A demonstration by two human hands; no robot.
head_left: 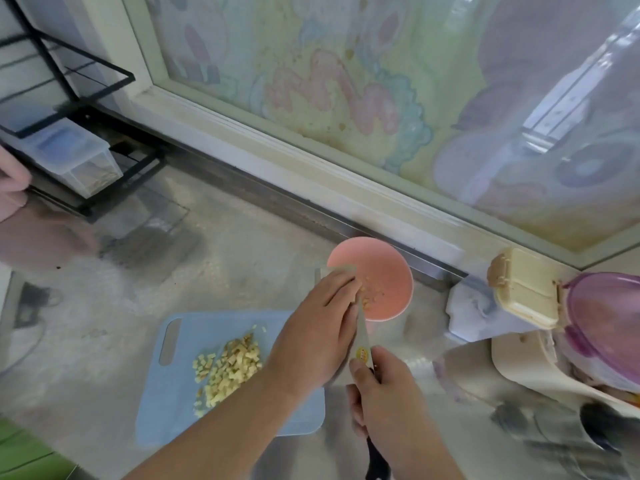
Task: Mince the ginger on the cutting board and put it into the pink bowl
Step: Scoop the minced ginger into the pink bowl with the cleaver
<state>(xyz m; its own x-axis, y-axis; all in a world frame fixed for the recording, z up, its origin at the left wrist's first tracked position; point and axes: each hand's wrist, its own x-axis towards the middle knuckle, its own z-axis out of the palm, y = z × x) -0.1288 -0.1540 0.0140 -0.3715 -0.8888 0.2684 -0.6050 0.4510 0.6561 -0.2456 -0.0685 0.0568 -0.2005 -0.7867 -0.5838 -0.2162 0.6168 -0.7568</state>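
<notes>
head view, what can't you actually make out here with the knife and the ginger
- Knife blade: the left hand lies flat over it in the head view, so what ginger is left on it is hidden.
- Knife handle: the right hand wraps it, and the bottom edge cuts off its end.
- Pink bowl: a few bits show, too blurred to count.
- Cutting board: the left forearm covers its near right part.

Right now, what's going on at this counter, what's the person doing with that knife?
The person is moving chopped ginger into the pink bowl. The right hand grips the knife by its handle, the blade held over the bowl's edge, and the left hand lies flat on the blade with its fingers straight. A few ginger bits lie in the bowl. Most of the ginger is on the blue cutting board.
</notes>
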